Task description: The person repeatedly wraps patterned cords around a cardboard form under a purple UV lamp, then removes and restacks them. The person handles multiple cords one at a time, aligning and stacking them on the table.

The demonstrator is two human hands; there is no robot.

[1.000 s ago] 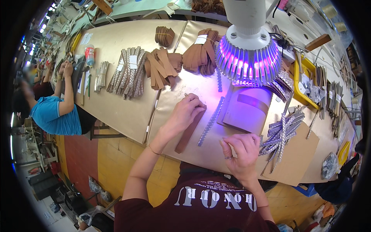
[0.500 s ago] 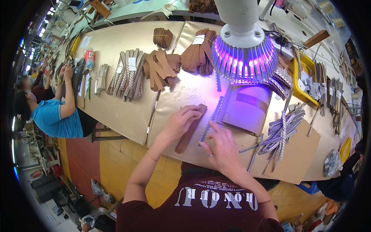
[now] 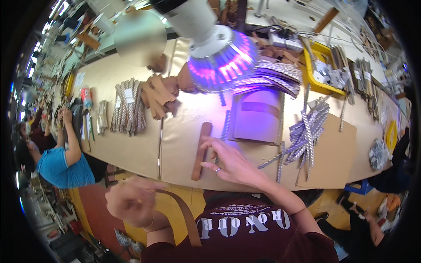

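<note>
My left hand (image 3: 131, 200), blurred by motion, is raised off the table's near edge at the left. Closed fingers hold one end of a thin brown leather strip (image 3: 183, 210), which bends down in front of my shirt. My right hand (image 3: 232, 163) is over the table with thumb and index finger apart. Its fingertips are at the edge of a stack of brown strips (image 3: 202, 131). Just right of that stack lies a grey-white braided strip (image 3: 226, 125), partly hidden by my right hand.
A lamp (image 3: 223, 61) glowing purple hangs over a curved board (image 3: 256, 125). Loose braided strips (image 3: 302, 138) lie on cardboard (image 3: 333, 153) at the right, near a yellow tray (image 3: 313, 79). Braided bundles (image 3: 128, 109) and brown strips (image 3: 158, 96) lie left. A person in blue (image 3: 66, 164) sits farther left.
My left hand has left the brown stack and swung down-left with a strip in it. My right hand has shifted left toward the stack. The whole view has turned slightly.
</note>
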